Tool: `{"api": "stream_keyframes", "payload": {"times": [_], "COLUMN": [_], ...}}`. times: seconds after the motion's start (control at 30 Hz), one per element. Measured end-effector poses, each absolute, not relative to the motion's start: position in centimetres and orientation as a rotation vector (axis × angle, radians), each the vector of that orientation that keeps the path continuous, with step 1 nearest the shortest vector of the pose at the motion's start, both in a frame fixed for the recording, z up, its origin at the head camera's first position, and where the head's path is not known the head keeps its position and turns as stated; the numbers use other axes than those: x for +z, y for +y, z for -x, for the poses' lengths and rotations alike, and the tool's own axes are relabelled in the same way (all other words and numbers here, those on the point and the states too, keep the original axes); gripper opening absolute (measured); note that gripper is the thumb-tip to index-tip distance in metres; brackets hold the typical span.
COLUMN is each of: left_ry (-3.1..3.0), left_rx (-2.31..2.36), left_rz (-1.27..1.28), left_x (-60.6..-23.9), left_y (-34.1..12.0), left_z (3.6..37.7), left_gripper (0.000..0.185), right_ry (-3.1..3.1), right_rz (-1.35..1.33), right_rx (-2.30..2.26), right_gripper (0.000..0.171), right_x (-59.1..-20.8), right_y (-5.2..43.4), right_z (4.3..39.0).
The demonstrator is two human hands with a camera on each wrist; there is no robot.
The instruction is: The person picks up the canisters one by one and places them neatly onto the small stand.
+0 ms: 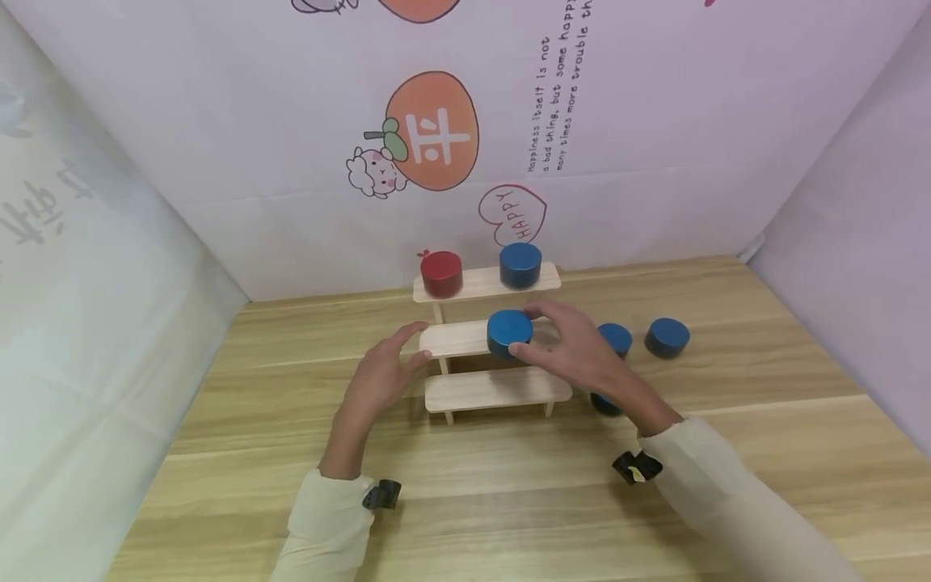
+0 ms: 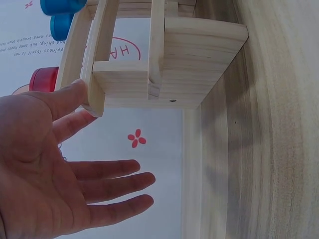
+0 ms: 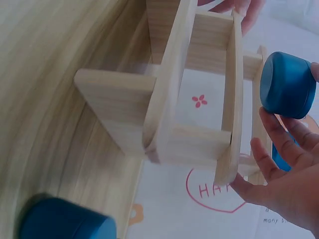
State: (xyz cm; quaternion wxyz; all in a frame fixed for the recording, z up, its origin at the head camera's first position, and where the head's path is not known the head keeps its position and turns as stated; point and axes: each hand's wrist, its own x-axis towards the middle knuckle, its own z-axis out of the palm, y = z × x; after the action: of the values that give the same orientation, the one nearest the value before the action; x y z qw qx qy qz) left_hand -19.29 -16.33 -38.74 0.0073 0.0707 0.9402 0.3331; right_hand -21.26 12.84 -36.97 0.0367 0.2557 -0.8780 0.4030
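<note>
Right hand (image 1: 575, 352) fingers pinch a blue cylinder (image 1: 509, 334) (middle shelf); left hand (image 1: 378, 380) fingers spread wide.

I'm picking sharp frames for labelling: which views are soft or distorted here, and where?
Head view: evenly lit and sharp, with wide-angle bowing at the edges; soft shadow under the wooden shelf. Left wrist view: the left hand is sharp, the shelf close and crisp. Right wrist view: the blue cylinder held by the right hand is fairly clear, while another blue cylinder is blurred.
</note>
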Motion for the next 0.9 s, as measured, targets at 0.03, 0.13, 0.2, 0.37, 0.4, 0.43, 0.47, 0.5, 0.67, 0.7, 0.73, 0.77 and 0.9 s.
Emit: {"api": "stream_keyframes", "payload": {"times": [0.03,0.13,0.2,0.37,0.4,0.43,0.47,0.5,0.67,0.7,0.73,0.77,0.9], "left_ry": [2.944,2.941,2.939,2.934,2.941,2.944,2.948,2.952,2.944,2.945,2.947,2.952,2.960], "left_rx": [1.037,1.039,1.039,1.043,1.037,1.038,1.038,1.037,1.034,1.031,1.028,1.023,1.013], "left_rz": [-0.226,-0.214,-0.213,-0.203,-0.207,-0.204,-0.203,-0.203,-0.184,-0.184,-0.184,-0.185,-0.190], "left_x": [-38.7,-38.7,-38.7,-38.7,-38.8,-38.8,-38.8,-38.8,-38.8,-38.8,-38.8,-38.8,-38.8], "left_y": [-16.3,-16.3,-16.2,-16.2,-16.2,-16.2,-16.2,-16.2,-16.2,-16.2,-16.2,-16.2,-16.4], "left_z": [19.3,19.4,19.4,19.4,19.4,19.4,19.4,19.4,19.5,19.5,19.5,19.5,19.5], "left_gripper": [0.054,0.054,0.054,0.053,0.053,0.053,0.053,0.053,0.053,0.054,0.054,0.054,0.053], "right_ry": [-2.686,-2.680,-2.684,-2.696,-2.696,-2.696,-2.694,-2.692,-2.711,-2.718,-2.723,-2.725,-2.705], "right_rz": [-0.797,-0.810,-0.792,-0.715,-0.710,-0.706,-0.709,-0.715,-0.718,-0.712,-0.708,-0.707,-0.711], "right_rx": [1.246,1.265,1.256,1.193,1.182,1.173,1.166,1.163,1.156,1.161,1.163,1.165,1.195], "right_gripper": [0.058,0.057,0.057,0.059,0.059,0.060,0.060,0.059,0.060,0.061,0.061,0.062,0.062], "right_x": [-36.9,-36.9,-37.0,-36.8,-36.7,-36.6,-36.6,-36.6,-36.4,-36.4,-36.4,-36.4,-36.7], "right_y": [12.6,12.0,11.6,10.6,10.5,10.3,10.1,9.9,9.0,8.8,8.7,8.5,7.8], "right_z": [21.3,21.6,21.7,21.5,21.4,21.4,21.4,21.4,21.5,21.5,21.6,21.7,22.0]}}
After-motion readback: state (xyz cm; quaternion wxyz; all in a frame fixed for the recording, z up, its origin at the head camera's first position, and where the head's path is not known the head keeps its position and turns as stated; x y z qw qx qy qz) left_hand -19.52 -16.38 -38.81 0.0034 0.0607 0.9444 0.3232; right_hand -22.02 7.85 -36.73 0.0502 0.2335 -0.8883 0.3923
